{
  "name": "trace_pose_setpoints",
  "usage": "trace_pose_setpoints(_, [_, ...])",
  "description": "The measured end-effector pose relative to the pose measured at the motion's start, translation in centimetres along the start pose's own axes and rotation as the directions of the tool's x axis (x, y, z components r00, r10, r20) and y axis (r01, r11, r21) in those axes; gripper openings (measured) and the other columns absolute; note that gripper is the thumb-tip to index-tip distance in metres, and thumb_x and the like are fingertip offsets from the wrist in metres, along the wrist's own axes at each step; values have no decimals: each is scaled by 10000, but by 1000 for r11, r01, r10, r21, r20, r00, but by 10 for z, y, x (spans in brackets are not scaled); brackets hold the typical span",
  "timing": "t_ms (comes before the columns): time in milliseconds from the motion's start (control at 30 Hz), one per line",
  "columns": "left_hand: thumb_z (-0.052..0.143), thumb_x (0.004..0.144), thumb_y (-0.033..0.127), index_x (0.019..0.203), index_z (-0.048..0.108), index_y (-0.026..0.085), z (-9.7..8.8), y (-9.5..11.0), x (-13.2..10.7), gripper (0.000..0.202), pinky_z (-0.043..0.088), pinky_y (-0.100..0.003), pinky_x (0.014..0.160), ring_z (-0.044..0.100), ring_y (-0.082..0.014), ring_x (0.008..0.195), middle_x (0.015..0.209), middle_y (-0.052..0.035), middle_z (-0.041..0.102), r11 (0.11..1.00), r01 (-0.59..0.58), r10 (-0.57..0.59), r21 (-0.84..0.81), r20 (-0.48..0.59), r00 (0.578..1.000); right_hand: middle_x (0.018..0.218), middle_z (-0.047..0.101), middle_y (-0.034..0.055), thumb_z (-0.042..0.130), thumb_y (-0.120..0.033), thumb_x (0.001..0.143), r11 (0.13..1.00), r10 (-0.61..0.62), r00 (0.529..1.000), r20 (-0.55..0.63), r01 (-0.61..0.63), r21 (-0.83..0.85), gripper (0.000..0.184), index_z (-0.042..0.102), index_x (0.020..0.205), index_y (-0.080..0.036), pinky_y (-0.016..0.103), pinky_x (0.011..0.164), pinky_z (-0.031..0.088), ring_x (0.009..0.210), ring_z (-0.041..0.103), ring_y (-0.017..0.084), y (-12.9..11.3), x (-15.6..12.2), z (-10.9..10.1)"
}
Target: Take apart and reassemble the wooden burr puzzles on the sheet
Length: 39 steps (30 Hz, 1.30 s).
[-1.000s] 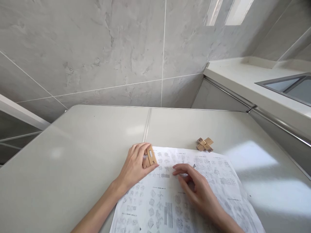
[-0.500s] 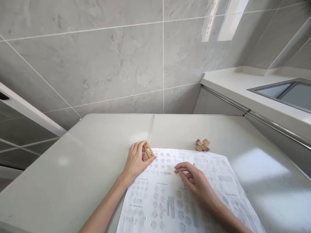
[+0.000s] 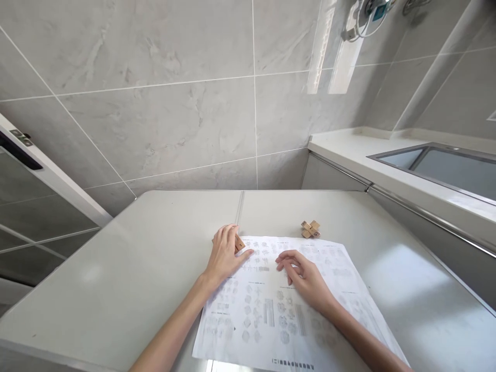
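Note:
My left hand (image 3: 223, 250) is curled over notched wooden puzzle pieces (image 3: 239, 243) at the top left of a printed paper sheet (image 3: 267, 289). Most of the wood is under my fingers; a numbered end shows between fingers and thumb. The thumb stretches out onto the paper. My right hand (image 3: 304, 279) hovers or rests over the middle of the sheet, fingers loosely bent and thumb a little apart, with nothing visible in it. An assembled cross-shaped wooden puzzle (image 3: 310, 229) sits just beyond the sheet's far edge, touching neither hand.
The sheet carries rows of small diagrams and lies on a pale table (image 3: 116, 289) with a seam across it. Beyond stands a grey tiled wall (image 3: 163, 119). A white counter (image 3: 341, 150) with a sink (image 3: 437, 160) is on the right, a door frame (image 3: 58, 170) on the left.
My left hand has rolled further over the wooden pieces, covering more of them, and its thumb has come off their edge. My right hand stays nearly still. The camera view has tilted upward.

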<state>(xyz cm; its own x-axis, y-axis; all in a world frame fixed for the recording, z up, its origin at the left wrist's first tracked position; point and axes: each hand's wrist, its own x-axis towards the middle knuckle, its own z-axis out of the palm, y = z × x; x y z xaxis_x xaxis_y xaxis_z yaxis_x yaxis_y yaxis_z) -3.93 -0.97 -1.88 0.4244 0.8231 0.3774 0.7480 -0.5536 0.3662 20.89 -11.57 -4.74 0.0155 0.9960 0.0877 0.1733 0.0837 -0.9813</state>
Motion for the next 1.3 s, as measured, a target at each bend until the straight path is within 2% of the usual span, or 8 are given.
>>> trace_pose_setpoints(133, [695, 977, 397, 1421, 524, 280, 3, 24, -3, 491, 454, -530, 1144, 474, -336, 1412, 1487, -101, 548, 990, -114, 122, -81, 93, 988, 1060, 724, 107, 520, -534, 1045, 998, -59, 972, -230, 65, 22, 400, 511, 1315, -238, 304, 547, 515, 779, 726, 232, 4, 2, -19])
trace_pose_setpoints(300, [647, 994, 279, 1298, 634, 288, 6, 44, -9, 305, 479, -517, 1128, 529, -306, 1354, 1413, -83, 596, 960, -192, 219, -203, 119, 968, 888, 718, 26, 550, -526, 1019, 990, -47, 905, -423, -15, -141, 423, 518, 1317, -228, 333, 655, 537, 671, 692, 200, 6, 7, -57])
trace_pose_setpoints(467, [641, 975, 211, 1229, 676, 283, 10, 46, -13, 267, 500, -519, 1101, 559, -304, 1315, 1320, -83, 650, 934, -208, 250, -290, 113, 962, 732, 725, -6, 552, -624, 993, 939, 14, 912, -410, -152, -307, 514, 540, 1321, -228, 359, 668, 534, 590, 700, 225, 9, 18, -73])
trace_pose_setpoints(767, [632, 965, 179, 1154, 703, 260, 11, 48, -24, 218, 504, -509, 1073, 573, -301, 1260, 1228, -87, 688, 908, -214, 266, -359, 104, 958, 928, 784, 78, 525, -720, 958, 810, -152, 894, -421, -131, -572, 494, 649, 1046, -250, 374, 694, 477, 717, 695, 258, 17, 48, -76])
trace_pose_setpoints(933, [658, 974, 272, 1085, 721, 249, 10, 54, -25, 130, 508, -504, 1039, 628, -301, 1158, 1144, -88, 728, 863, -31, 112, -504, 131, 985, 878, 776, 61, 528, -696, 976, 805, -226, 899, -376, -46, -592, 466, 660, 1049, -254, 393, 727, 508, 705, 675, 249, 7, 41, -64])
trace_pose_setpoints(1033, [669, 996, 424, 1194, 681, 224, 8, 59, -23, 281, 522, -484, 1017, 671, -291, 1113, 1196, -117, 736, 693, 201, -38, -692, 244, 969, 864, 774, 57, 589, -641, 981, 862, -257, 907, -335, 58, -503, 410, 670, 1080, -252, 380, 692, 547, 663, 672, 231, -11, 28, -40])
trace_pose_setpoints(1167, [547, 1030, 644, 1373, 589, 202, 4, 61, -21, 561, 504, -462, 1068, 692, -284, 1171, 1337, -152, 691, 275, 382, -4, -882, 396, 918, 886, 784, 51, 617, -546, 1006, 921, -231, 951, -206, 146, -361, 302, 666, 1097, -262, 393, 718, 581, 672, 714, 229, -38, 12, -3])
trace_pose_setpoints(1300, [586, 1008, 651, 1134, 696, 179, 0, 60, -18, 501, 498, -413, 1047, 695, -268, 1103, 1142, -101, 737, 167, 395, 24, -903, 404, 914, 872, 776, 59, 603, -540, 1019, 958, -189, 974, -126, 155, -240, 299, 656, 1093, -255, 406, 733, 591, 734, 742, 251, -47, 6, 18])
